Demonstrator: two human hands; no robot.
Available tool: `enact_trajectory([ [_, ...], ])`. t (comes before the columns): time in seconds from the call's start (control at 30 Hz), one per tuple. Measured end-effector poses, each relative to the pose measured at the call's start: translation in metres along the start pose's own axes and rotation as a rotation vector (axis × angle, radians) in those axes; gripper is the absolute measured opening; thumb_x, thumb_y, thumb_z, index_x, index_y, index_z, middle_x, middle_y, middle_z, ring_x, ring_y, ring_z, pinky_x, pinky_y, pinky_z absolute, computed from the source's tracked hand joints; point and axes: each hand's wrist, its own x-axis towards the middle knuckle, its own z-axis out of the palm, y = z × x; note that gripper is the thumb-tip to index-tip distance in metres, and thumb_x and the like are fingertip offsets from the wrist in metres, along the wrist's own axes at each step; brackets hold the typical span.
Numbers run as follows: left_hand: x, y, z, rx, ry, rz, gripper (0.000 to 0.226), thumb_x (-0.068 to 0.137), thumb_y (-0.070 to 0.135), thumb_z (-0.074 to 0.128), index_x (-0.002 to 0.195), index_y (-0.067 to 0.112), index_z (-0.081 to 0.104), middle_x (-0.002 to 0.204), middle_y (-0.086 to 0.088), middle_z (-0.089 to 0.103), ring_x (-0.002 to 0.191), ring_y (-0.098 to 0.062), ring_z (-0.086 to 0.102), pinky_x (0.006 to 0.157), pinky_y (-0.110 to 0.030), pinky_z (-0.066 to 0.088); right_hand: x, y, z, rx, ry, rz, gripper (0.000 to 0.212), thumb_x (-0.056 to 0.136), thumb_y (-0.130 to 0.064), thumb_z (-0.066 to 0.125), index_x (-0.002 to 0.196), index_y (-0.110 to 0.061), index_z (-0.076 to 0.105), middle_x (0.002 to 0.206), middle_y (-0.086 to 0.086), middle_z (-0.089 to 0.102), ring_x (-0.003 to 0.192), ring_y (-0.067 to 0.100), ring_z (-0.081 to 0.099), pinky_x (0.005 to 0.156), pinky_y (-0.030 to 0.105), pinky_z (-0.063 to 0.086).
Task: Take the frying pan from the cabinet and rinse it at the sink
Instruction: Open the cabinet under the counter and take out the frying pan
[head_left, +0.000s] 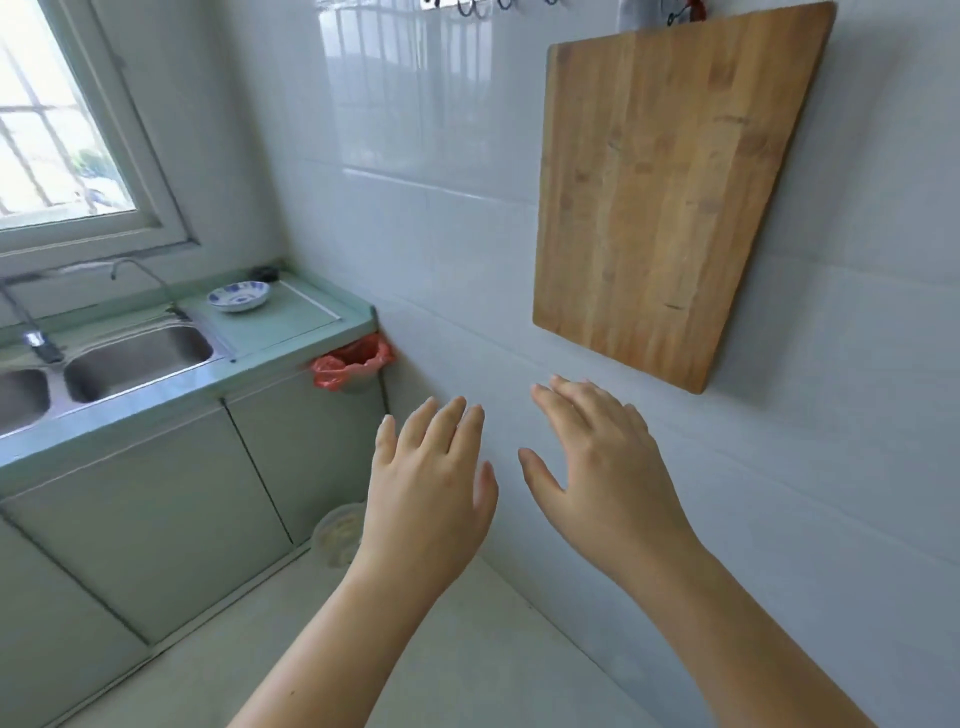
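My left hand (434, 478) and my right hand (602, 462) are held out side by side before the white tiled wall, backs up, fingers spread, holding nothing. To the left stands a pale green cabinet (156, 499) with its doors shut. On top of it is a steel double sink (135, 358) with a curved tap (140, 275) behind the right basin. No frying pan is in view.
A large wooden cutting board (670, 192) hangs on the wall above my right hand. A blue-and-white bowl (239, 296) sits on the counter right of the sink. A red bag (353, 364) hangs at the counter's end. A white round object (337, 530) lies on the floor.
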Motion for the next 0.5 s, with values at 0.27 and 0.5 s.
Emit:
enact_trajectory([
  [0.27,-0.048,-0.123,-0.053,0.086,0.042,-0.233,0.047,0.066,0.014,0.079,0.11,0.003,0.066,0.114,-0.013,0.069,0.108,-0.035,0.063,0.09,-0.061,0.043,0.027,-0.136,0.048,0.124,-0.106,-0.22,0.056,0.091,-0.04,0.043,0.143,-0.024,0.027,0.152,-0.003,0.028,0.141,0.014,0.019,0.115,0.041,0.018],
  [0.5,-0.118,-0.233,-0.108,0.209,0.076,-0.435,0.046,0.069,0.013,0.077,0.112,0.003,0.065,0.116,-0.014,0.068,0.109,-0.036,0.062,0.092,-0.061,0.042,0.031,-0.272,0.092,0.203,-0.149,-0.416,0.056,0.09,-0.04,0.045,0.142,-0.024,0.03,0.15,-0.003,0.031,0.14,0.015,0.022,0.114,0.042,0.017],
])
